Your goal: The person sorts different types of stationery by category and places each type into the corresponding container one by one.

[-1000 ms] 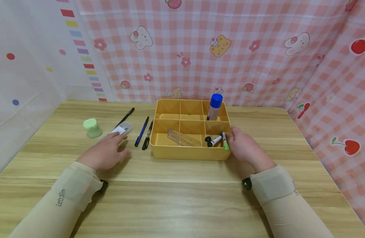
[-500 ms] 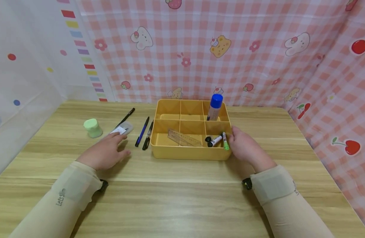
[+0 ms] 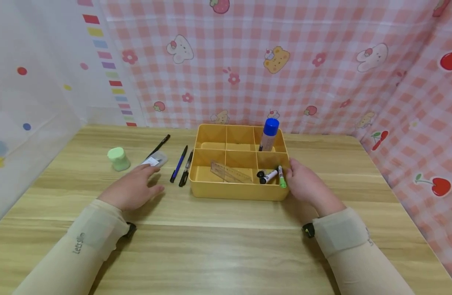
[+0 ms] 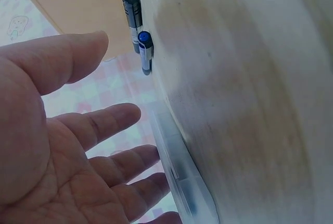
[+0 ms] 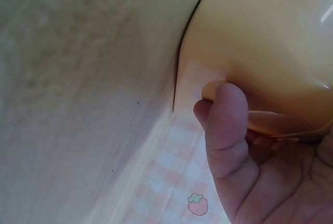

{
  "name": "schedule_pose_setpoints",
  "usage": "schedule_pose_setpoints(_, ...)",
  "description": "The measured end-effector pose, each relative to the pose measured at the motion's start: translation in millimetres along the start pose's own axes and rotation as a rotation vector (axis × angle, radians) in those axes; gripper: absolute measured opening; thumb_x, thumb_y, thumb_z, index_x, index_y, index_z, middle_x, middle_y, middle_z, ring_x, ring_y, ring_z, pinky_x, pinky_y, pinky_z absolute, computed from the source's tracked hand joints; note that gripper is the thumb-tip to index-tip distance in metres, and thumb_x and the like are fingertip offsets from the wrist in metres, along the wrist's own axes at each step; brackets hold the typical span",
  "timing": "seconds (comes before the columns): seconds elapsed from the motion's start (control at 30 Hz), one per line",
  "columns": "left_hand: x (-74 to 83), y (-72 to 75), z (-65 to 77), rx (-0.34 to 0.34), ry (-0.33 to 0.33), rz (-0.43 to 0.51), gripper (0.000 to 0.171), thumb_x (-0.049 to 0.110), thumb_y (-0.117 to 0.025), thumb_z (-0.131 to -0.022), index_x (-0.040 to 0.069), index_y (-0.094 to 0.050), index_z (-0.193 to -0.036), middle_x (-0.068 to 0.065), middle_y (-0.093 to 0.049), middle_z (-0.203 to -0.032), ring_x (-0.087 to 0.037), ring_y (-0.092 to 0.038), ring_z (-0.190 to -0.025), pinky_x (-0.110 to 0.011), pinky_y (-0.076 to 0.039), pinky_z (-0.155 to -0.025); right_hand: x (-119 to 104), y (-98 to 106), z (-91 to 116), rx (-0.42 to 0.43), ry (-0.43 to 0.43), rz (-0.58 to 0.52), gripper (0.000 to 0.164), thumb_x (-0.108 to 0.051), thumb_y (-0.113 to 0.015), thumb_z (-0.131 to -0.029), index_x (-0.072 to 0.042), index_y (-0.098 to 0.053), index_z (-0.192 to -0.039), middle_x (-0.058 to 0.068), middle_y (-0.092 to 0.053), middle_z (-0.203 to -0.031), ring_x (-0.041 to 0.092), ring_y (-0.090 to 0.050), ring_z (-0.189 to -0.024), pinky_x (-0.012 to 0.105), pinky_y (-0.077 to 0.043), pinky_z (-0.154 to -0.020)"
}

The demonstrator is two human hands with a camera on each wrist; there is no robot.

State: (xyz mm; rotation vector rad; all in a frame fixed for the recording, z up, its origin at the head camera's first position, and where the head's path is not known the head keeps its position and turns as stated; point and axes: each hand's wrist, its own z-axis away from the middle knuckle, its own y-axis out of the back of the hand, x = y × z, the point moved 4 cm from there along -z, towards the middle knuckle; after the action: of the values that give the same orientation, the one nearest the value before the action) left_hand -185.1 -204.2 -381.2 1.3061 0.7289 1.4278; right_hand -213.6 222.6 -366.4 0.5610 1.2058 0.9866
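A yellow compartment organizer box point(image 3: 240, 191) stands on the table. My right hand point(image 3: 310, 184) grips its right end; the right wrist view shows fingers point(image 5: 227, 125) bent at a yellow edge there. Inside lie a clear ruler point(image 3: 229, 172), a white marker with black cap point(image 3: 269, 177) and a green-ended marker point(image 3: 281, 178). A blue-capped glue stick point(image 3: 269, 135) stands in the back right compartment. My left hand point(image 3: 132, 188) reaches out with relaxed, spread fingers. Its fingertips are against or very close to a clear plastic case point(image 4: 179, 166), partly hidden in the head view.
Left of the box lie a blue pen point(image 3: 179, 164) and a black pen point(image 3: 186, 169). Another black pen point(image 3: 160, 144) lies behind the case. A light green, rounded object point(image 3: 118, 159) stands further left. Patterned cloth point(image 3: 226, 61) hangs behind the table.
The head view has shifted slightly, so everything sits a little further right in it. Both hands and the objects keep their places on the table.
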Motion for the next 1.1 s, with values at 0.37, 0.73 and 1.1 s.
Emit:
schedule_pose_setpoints(0.37,-1.3,0.1,-1.2,0.011,0.008,0.029,0.07,0.045,-0.057,-0.106,0.004,-0.039,-0.161,-0.03,-0.031,-0.167,-0.054,-0.037,-0.149,-0.073,-0.035,-0.116,0.1,-0.3,-0.5,0.002,0.019,0.009,0.059,-0.025,-0.025,-0.114,-0.001,-0.017,-0.167,0.031,-0.046,-0.157,0.039,-0.058,-0.117,0.046,-0.052,-0.085)
schedule_pose_setpoints(0.73,-17.9,7.3,-0.7,0.046,0.054,0.043,0.073,0.039,-0.059,-0.106,-0.004,-0.036,-0.159,-0.035,-0.036,-0.16,-0.052,-0.05,-0.135,-0.073,-0.04,-0.111,-0.2,-0.9,0.2,0.002,0.023,-0.021,0.058,-0.025,-0.026,-0.114,-0.002,-0.019,-0.167,0.027,-0.056,-0.14,0.027,-0.06,-0.087,0.034,-0.05,-0.067)
schedule_pose_setpoints(1.1,-35.0,13.9,-7.4,0.023,0.122,-0.005,0.067,0.024,-0.067,-0.103,-0.003,-0.04,-0.157,-0.035,-0.051,-0.146,-0.04,-0.058,-0.111,-0.063,-0.051,-0.097,0.8,-1.3,-0.6,0.007,0.027,-0.011,0.058,-0.025,-0.026,-0.114,-0.002,-0.019,-0.167,0.028,-0.055,-0.142,0.029,-0.062,-0.093,0.035,-0.051,-0.069)
